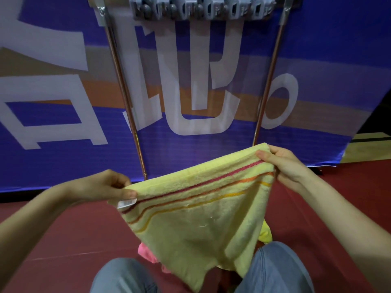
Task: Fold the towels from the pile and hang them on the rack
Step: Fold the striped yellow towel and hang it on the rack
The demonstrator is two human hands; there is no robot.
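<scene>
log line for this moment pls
left hand: pinches yellow towel corner | right hand: pinches opposite corner | yellow towel: spread over lap | rack: no towel seen

1. yellow towel (196, 208): spread in the air, top edge slanting up to the right, pinched at its upper corners by left hand (105, 187) and right hand (285, 166). Red, orange and yellow stripes (190, 187) below that edge, white label (127, 203) at the left corner.
2. pile: pink towel (146, 252) and yellow-green towel (265, 233), crumpled on the floor (63, 240), mostly hidden behind the yellow towel.
3. rack (124, 92): two slanting metal poles, grey clip bar (201, 9) across the top.
</scene>
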